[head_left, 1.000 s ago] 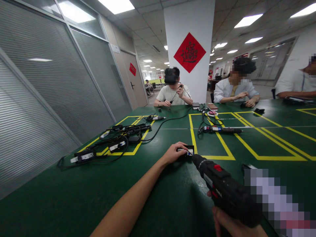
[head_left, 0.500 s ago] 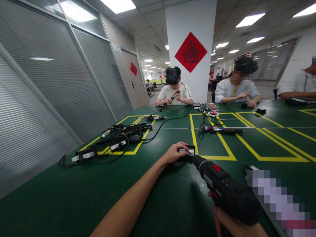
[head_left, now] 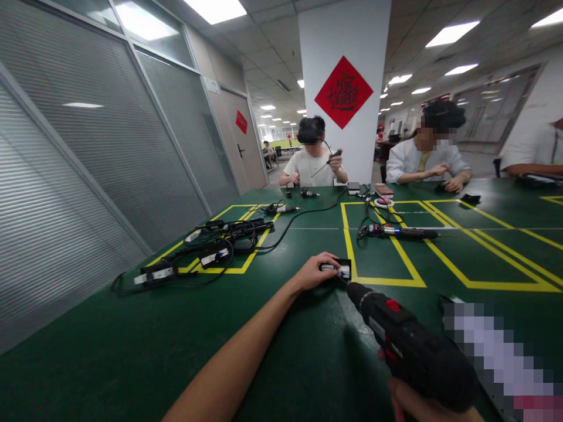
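My left hand (head_left: 317, 272) grips a small black box (head_left: 347, 269) with white and blue parts inside, resting on the green table (head_left: 246, 328). In my right hand (head_left: 407, 398) is a black cordless drill (head_left: 413, 340) with red details, its chuck pointing up and left. The thin bit reaches the near edge of the box; whether its tip touches anything inside cannot be made out. The drill body hides most of my right hand's fingers.
Black devices with cables (head_left: 229, 237) lie at the left. A cabled black tool (head_left: 402, 232) is beyond the box, inside yellow tape lines. A pixelated object (head_left: 492, 346) lies at the right. Across the table sit a person with a screwdriver (head_left: 316, 164) and a second person (head_left: 426, 158).
The view has shifted slightly. Both my hands keep their holds, and the thin bit now shows at the box. The person across has raised a long screwdriver, and a small tool lies before them.
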`<act>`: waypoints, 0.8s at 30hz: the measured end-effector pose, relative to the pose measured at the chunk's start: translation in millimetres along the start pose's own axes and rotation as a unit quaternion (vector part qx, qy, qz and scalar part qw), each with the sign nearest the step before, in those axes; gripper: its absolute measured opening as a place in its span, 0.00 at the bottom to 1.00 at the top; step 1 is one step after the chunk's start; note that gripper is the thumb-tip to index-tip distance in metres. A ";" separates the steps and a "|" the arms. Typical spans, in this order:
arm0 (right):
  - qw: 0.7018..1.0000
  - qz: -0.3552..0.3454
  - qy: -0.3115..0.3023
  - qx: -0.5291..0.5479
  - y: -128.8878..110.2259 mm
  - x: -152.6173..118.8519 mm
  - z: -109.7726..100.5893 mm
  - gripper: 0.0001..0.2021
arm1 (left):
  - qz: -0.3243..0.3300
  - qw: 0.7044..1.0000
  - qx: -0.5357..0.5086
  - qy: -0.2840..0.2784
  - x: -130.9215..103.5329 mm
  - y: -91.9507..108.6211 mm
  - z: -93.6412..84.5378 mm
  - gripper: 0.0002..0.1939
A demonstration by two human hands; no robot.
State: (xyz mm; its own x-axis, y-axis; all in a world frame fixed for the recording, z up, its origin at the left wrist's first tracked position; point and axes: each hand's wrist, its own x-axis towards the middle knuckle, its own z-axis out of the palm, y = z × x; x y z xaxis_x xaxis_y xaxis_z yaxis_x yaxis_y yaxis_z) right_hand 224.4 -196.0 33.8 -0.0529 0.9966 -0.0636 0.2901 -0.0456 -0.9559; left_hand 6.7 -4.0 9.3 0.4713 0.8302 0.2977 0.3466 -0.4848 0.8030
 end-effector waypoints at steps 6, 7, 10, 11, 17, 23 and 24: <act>1.000 0.022 -0.007 0.010 -5.1 0.6 0.4 0.17 | 0.005 1.000 0.003 0.002 -0.4 0.8 0.2 0.10; 1.000 0.024 -0.014 0.011 -7.0 -0.3 -0.1 0.18 | 0.004 1.000 0.005 0.001 -0.4 1.4 -0.1 0.10; 1.000 0.002 -0.018 0.001 -10.5 -1.0 -3.2 0.19 | -0.004 1.000 0.011 -0.002 -0.2 2.5 -0.9 0.10; 1.000 -0.017 -0.006 -0.011 -10.9 -0.5 -4.5 0.18 | -0.005 1.000 0.013 -0.003 0.0 2.7 -1.1 0.10; 1.000 -0.013 0.009 -0.014 -11.1 0.4 -4.5 0.19 | -0.001 1.000 0.003 -0.006 1.0 2.2 -0.9 0.09; 0.999 0.033 -0.028 0.009 -14.2 -1.4 3.2 0.15 | -0.005 1.000 -0.006 -0.007 1.0 1.1 -1.4 0.09; 0.999 0.033 -0.021 0.004 -14.8 -1.1 3.5 0.15 | -0.004 1.000 -0.007 -0.008 1.1 0.7 -1.6 0.09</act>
State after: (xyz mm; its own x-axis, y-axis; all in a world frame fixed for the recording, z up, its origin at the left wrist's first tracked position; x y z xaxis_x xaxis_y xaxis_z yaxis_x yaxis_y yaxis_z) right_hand 216.9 -196.7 47.0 -0.0747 0.9876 -0.1378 0.2874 -0.1110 -0.9514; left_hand 6.1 -2.9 11.0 0.4813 0.8296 0.2829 0.3399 -0.4741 0.8122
